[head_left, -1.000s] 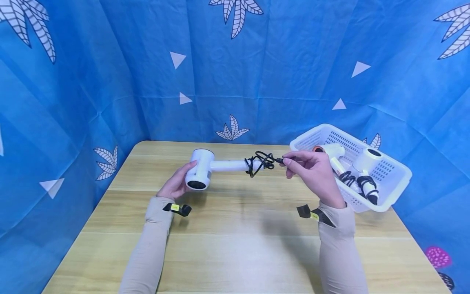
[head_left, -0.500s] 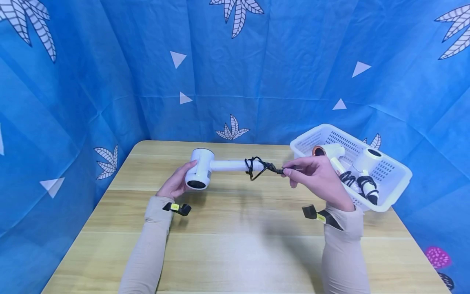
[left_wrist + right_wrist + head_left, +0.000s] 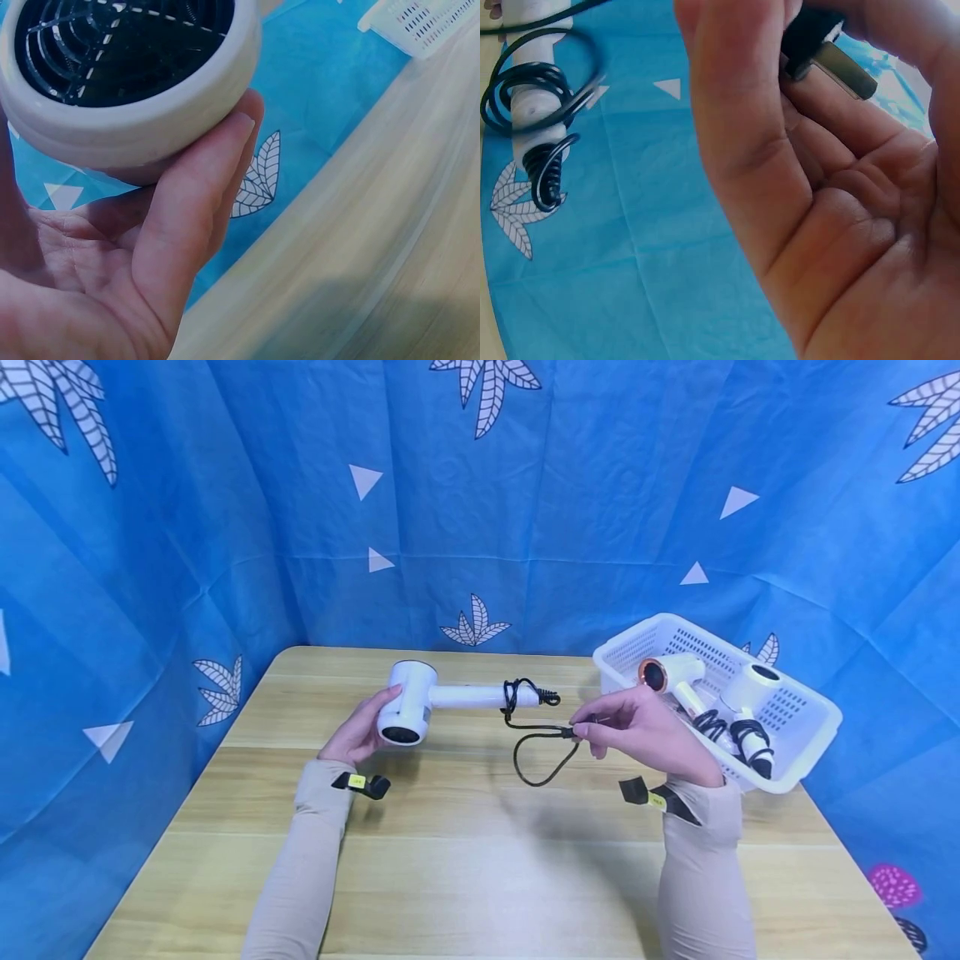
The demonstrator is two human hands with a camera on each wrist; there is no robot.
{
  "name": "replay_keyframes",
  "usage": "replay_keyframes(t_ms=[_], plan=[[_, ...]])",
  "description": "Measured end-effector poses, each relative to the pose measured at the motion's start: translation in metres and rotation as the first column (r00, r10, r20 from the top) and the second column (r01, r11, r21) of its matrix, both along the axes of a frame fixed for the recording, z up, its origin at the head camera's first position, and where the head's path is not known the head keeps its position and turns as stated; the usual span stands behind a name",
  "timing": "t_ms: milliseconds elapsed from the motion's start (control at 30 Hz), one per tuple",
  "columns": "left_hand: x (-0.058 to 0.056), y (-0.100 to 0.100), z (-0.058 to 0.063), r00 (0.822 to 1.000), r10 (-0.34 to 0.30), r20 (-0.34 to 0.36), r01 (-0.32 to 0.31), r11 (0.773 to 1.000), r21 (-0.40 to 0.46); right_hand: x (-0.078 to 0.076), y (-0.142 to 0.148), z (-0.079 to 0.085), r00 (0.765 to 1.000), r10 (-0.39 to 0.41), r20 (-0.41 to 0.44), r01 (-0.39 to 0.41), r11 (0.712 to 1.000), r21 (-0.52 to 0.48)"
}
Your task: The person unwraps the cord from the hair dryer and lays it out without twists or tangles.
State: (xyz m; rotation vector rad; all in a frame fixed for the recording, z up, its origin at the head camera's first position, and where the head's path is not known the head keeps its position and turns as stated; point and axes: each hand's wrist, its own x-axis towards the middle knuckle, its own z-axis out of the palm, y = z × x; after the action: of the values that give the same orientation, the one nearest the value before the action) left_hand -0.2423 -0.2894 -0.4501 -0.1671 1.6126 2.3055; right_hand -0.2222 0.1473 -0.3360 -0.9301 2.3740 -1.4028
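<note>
A white hair dryer (image 3: pixel 406 703) is held sideways above the table, its handle pointing right. My left hand (image 3: pixel 362 729) grips the dryer's head from the left; in the left wrist view the fingers curl round the white housing (image 3: pixel 150 139) below its dark grille (image 3: pixel 127 45). Black cord (image 3: pixel 511 695) is wound round the handle's end, and a loop of it (image 3: pixel 536 783) hangs down beside the right hand. With thumb and fingers, my right hand (image 3: pixel 637 727) pinches the black plug (image 3: pixel 810 37); a metal prong (image 3: pixel 847 71) sticks out toward the palm.
A white perforated basket (image 3: pixel 813 727) stands at the table's right back. Inside lie a dryer with an orange-ringed end (image 3: pixel 678 672) and another white dryer (image 3: pixel 750 689), both with wrapped black cords. The wooden table (image 3: pixel 465 860) meets blue patterned cloth (image 3: pixel 480 510) behind.
The right hand has moved slightly down with the plug, and a length of cord has come off the handle into a hanging loop. The left hand and dryer stay nearly still.
</note>
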Motion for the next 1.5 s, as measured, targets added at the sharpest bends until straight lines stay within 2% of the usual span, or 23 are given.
replay_keyframes(t_ms=[233, 433, 667, 1033, 1500], plan=[[0.0, 0.001, 0.002, 1.0, 0.007, 0.006, -0.007, 0.999, -0.041, -0.005, -0.001, -0.006, 0.997, 0.018, 0.071, -0.021, 0.999, 0.034], [0.0, 0.001, 0.002, 1.0, 0.002, -0.001, -0.003, 1.0, -0.024, -0.016, -0.003, -0.016, 0.996, 0.05, 0.069, -0.056, 0.995, 0.087], [0.001, 0.002, 0.004, 1.0, 0.012, -0.003, -0.012, 1.0, -0.014, -0.031, -0.006, -0.028, 0.996, 0.007, 0.093, -0.02, 0.989, 0.147], [0.001, 0.0, 0.003, 1.0, 0.007, -0.004, -0.007, 0.999, -0.041, -0.046, -0.003, -0.046, 0.992, -0.025, 0.121, 0.011, 0.993, 0.116], [0.0, 0.002, 0.003, 1.0, 0.014, 0.012, -0.013, 0.999, -0.049, -0.057, 0.003, -0.055, 0.978, -0.132, 0.161, 0.129, 0.991, 0.032]])
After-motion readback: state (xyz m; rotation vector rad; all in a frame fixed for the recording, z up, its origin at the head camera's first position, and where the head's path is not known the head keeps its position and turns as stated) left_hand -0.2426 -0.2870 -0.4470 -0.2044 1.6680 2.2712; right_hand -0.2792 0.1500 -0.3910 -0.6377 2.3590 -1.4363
